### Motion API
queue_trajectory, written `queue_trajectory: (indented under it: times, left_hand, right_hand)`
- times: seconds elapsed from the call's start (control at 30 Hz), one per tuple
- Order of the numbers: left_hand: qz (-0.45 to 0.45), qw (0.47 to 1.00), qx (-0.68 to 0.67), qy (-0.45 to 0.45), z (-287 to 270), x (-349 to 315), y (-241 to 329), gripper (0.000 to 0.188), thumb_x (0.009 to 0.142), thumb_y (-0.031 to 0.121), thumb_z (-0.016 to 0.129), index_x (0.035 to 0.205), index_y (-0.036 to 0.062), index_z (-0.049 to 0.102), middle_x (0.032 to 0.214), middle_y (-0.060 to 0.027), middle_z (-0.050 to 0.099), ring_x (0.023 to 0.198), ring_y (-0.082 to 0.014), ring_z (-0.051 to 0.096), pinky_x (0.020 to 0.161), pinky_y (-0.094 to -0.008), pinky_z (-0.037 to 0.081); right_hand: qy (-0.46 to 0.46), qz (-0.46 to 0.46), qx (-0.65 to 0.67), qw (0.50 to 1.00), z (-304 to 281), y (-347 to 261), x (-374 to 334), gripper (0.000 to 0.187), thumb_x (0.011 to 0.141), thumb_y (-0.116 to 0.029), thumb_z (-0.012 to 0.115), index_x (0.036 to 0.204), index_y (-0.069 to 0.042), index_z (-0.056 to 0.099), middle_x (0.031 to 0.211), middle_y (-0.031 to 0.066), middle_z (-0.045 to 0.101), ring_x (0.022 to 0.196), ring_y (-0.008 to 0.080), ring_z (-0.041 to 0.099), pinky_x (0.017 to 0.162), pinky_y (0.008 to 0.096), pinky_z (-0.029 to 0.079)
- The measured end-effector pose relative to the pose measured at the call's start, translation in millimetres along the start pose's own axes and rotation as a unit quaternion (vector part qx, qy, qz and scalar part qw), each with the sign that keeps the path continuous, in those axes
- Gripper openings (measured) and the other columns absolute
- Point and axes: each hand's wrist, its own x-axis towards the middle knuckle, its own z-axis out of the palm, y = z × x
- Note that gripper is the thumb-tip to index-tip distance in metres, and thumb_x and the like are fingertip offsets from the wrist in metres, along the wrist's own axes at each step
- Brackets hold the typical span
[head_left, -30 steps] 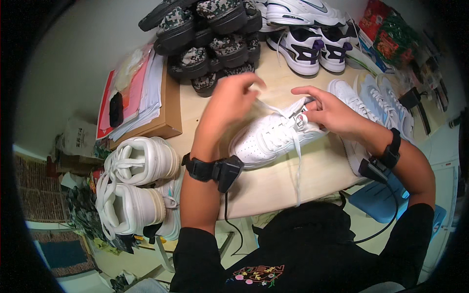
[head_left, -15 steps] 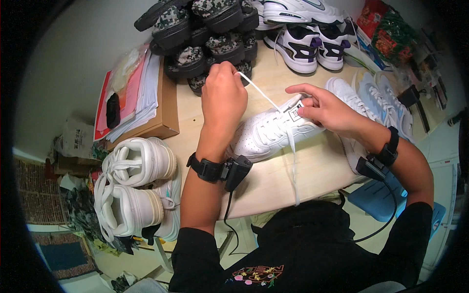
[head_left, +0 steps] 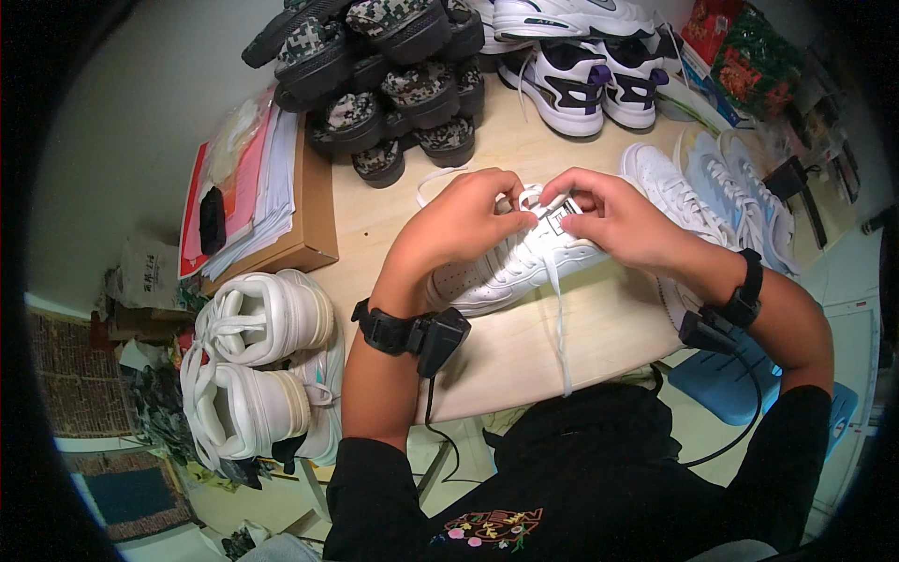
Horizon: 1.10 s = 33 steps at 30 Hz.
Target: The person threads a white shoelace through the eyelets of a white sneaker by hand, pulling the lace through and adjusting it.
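A white sneaker [head_left: 496,272] lies on the pale wooden table [head_left: 524,347], toe pointing left. My left hand [head_left: 464,220] and my right hand [head_left: 609,215] meet above its tongue, each pinching the white shoelace [head_left: 559,318]. One lace end hangs down over the table's front edge. Another loop of lace curls behind my left hand. Both wrists wear black bands with small boxes and cables.
Camouflage shoes [head_left: 393,66] are piled at the back, with white and purple sneakers [head_left: 599,80] beside them. More white sneakers [head_left: 721,187] lie right of my hands. A cardboard box with papers [head_left: 272,197] sits left. Two white shoes [head_left: 253,365] stand lower left. A blue stool [head_left: 740,384] is below right.
My left hand had pulled the lace up and away to the back; it has come back down to the shoe's tongue, and both hands are now together over the lacing.
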Motion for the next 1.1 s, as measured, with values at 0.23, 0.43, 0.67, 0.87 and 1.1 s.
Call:
queue_trajectory:
  times: [0.23, 0.43, 0.67, 0.87, 1.1]
  left_hand:
    - [0.030, 0.995, -0.049, 0.077, 12.0, 5.5, -2.2, 0.019, 0.084, 0.013, 0.073, 0.085, -0.0013, 0.061, 0.083, -0.0069, 0.060, 0.072, -0.0126, 0.056, 0.064, -0.0278, 0.046]
    - [-0.055, 0.988, 0.116, 0.090, 16.0, -9.8, 39.9, 0.040, 0.076, 0.031, 0.081, 0.078, -0.0005, 0.056, 0.091, -0.0129, 0.055, 0.074, -0.0250, 0.056, 0.067, -0.0342, 0.047]
    - [-0.026, 0.989, 0.101, 0.101, 33.1, -47.7, 38.2, 0.042, 0.072, 0.015, 0.079, 0.102, 0.0006, 0.053, 0.105, -0.0171, 0.051, 0.096, -0.0355, 0.054, 0.086, -0.0387, 0.046]
    - [-0.045, 0.985, 0.082, 0.145, 42.2, -56.8, 32.2, 0.024, 0.079, 0.009, 0.071, 0.096, -0.0001, 0.056, 0.114, -0.0175, 0.057, 0.102, -0.0348, 0.055, 0.089, -0.0394, 0.046]
    - [-0.011, 0.968, 0.127, 0.215, 60.7, -56.1, 37.4, 0.014, 0.083, 0.005, 0.064, 0.090, -0.0022, 0.054, 0.119, -0.0212, 0.059, 0.103, -0.0363, 0.056, 0.088, -0.0407, 0.046]
  right_hand:
    - [0.105, 0.010, 0.004, 0.994, 4.9, -1.5, -1.9, 0.012, 0.084, 0.002, 0.058, 0.095, -0.002, 0.057, 0.074, 0.0022, 0.058, 0.072, 0.0090, 0.052, 0.062, 0.0254, 0.041]
    - [0.038, 0.023, -0.032, 0.998, -2.4, 4.7, -1.3, 0.021, 0.081, -0.002, 0.058, 0.099, 0.002, 0.068, 0.088, 0.0085, 0.069, 0.079, 0.0128, 0.059, 0.071, 0.0281, 0.046]
    - [-0.025, 0.175, 0.090, 0.980, -2.9, -19.9, 6.6, 0.025, 0.086, -0.003, 0.063, 0.110, 0.001, 0.065, 0.088, 0.0052, 0.064, 0.074, 0.0097, 0.055, 0.062, 0.0246, 0.042]
    - [-0.005, 0.168, 0.112, 0.979, 5.2, -4.6, 15.3, 0.019, 0.091, -0.015, 0.064, 0.101, 0.001, 0.066, 0.087, 0.0052, 0.065, 0.074, 0.0098, 0.056, 0.066, 0.0245, 0.045]
    - [0.067, 0.114, 0.125, 0.983, 14.9, 6.5, 12.0, 0.016, 0.093, -0.016, 0.061, 0.093, 0.000, 0.064, 0.088, 0.0076, 0.066, 0.080, 0.0124, 0.057, 0.070, 0.0287, 0.047]
